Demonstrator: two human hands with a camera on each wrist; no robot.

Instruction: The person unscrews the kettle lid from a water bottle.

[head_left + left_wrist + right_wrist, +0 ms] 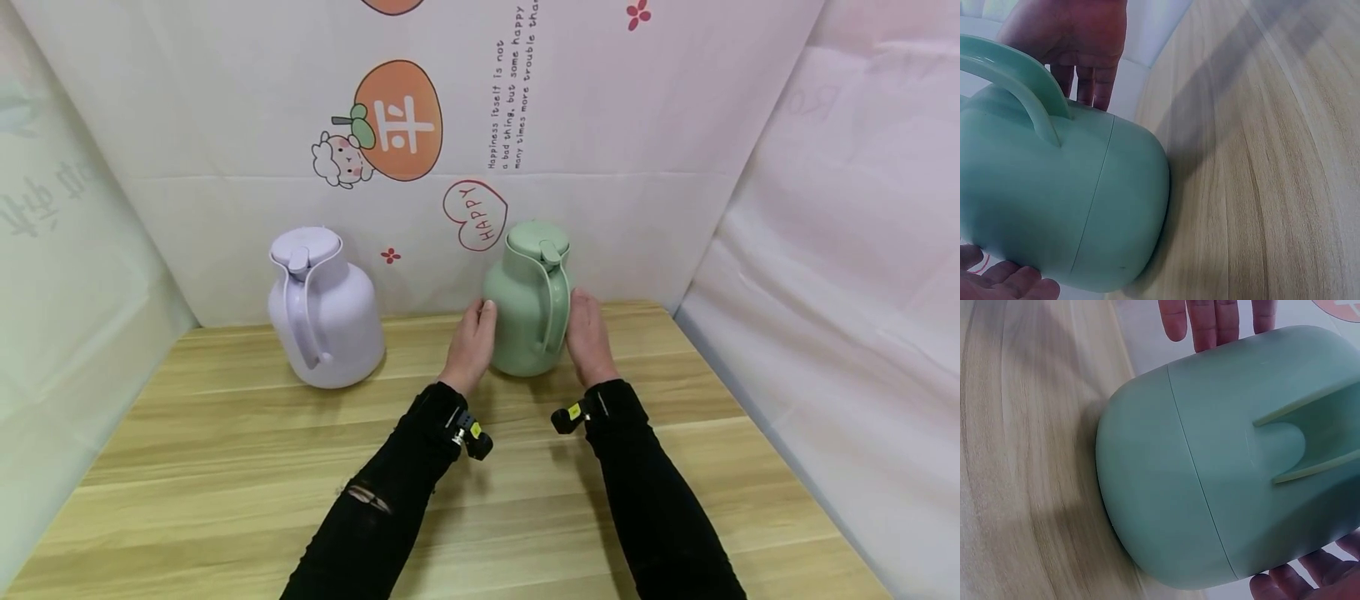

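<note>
A green thermos jug (pixel 517 325) stands upright near the table's back edge, its handle (pixel 557 308) facing forward and a little right. On its left side my left hand (pixel 471 346) touches the body with extended fingers. My right hand (pixel 590 337) is on the opposite side, beside the handle, fingers stretched along the body. In the left wrist view, the base of the green jug (pixel 1125 206) meets the wood, and the right hand (pixel 1079 44) shows loosely straight fingers. The right wrist view has the left hand's fingers (pixel 1210 322) along the jug's upper edge.
A lilac thermos jug (pixel 352 325) of like shape stands to the left on the wooden table (pixel 247 467). Behind both jugs hangs a printed white cloth (pixel 225 108). More white cloth closes the left and right sides.
</note>
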